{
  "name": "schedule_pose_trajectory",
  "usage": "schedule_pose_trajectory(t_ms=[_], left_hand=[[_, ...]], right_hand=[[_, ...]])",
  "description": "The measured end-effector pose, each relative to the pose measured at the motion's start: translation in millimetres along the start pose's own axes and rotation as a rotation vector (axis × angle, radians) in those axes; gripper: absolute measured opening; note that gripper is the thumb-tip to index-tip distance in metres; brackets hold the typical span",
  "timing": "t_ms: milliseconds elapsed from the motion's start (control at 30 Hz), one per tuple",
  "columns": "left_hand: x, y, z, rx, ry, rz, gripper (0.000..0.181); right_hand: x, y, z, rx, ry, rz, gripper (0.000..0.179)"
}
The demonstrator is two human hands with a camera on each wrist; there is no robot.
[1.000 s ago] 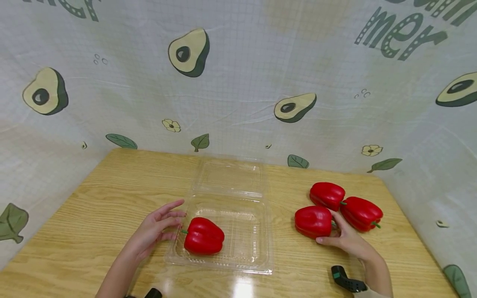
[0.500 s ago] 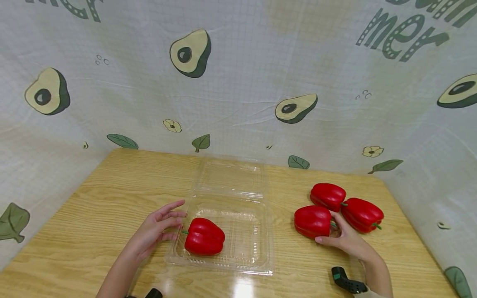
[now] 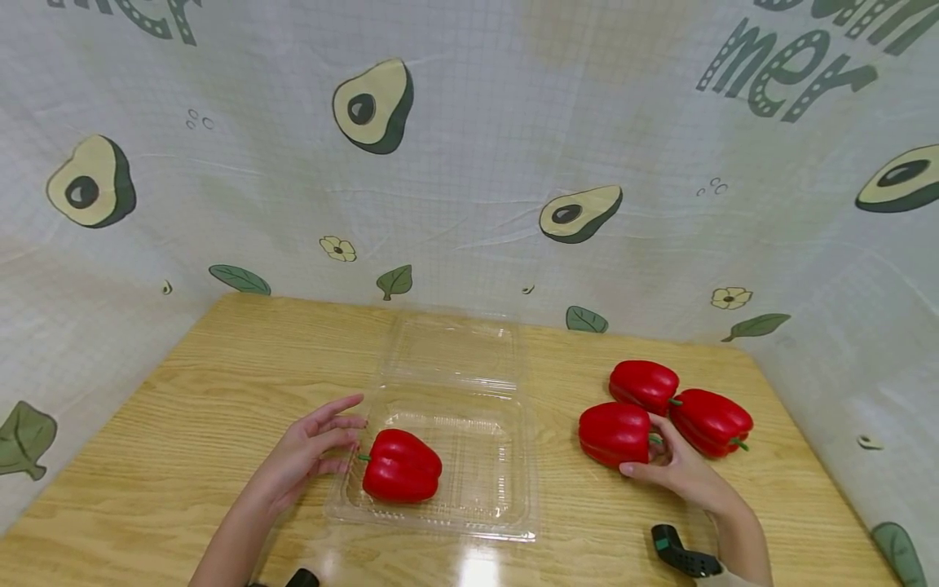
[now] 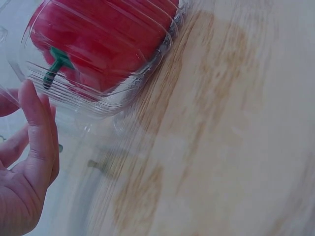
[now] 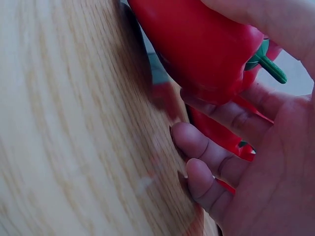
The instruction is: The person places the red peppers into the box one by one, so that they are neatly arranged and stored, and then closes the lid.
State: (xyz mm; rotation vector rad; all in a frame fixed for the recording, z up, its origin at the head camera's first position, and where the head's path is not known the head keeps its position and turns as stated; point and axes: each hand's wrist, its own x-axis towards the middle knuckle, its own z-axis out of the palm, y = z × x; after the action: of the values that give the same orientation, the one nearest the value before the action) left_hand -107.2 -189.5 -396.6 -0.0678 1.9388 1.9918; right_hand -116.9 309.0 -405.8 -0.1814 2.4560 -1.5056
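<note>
Slightly shifted, glossy red, green-stemmed pepper (image 3: 613, 434) in the right hand's (image 3: 684, 470) grip, left hand (image 3: 304, 448) relaxed

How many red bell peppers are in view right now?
4: the boxed pepper in the clear clamshell, the gripped pepper in the right hand, and the far pepper and rightmost pepper on the table. None appears hidden.

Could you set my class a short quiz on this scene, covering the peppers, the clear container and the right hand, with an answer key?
1. How many red peppers lie outside the clear container?
2. True or false: the container is closed.
3. The right hand holds:
A) the container's lid
B) a pepper outside the container
C) the pepper inside the container

Key: 1. Three. 2. False; its lid lies open behind the base. 3. B.
</note>
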Motion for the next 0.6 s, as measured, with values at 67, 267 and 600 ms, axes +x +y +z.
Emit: schedule_pose_trajectory(t_ms=[67,267,600], left_hand=[[0.2,-0.1,0.0,0.001,0.0,-0.003,0.061],[0.8,0.1,0.2,0.007,0.002,-0.007,0.061],[0.6,1.0,-0.1,0.005,-0.002,-0.009,0.061]], right_hand=[[-0.5,-0.4,0.2,0.002,0.006,0.001,0.072],[-1.3,-2.1,0.5,-0.019,0.028,0.019,0.071],[-1.6,-2.6,0.7,-0.024,0.035,0.044,0.071]])
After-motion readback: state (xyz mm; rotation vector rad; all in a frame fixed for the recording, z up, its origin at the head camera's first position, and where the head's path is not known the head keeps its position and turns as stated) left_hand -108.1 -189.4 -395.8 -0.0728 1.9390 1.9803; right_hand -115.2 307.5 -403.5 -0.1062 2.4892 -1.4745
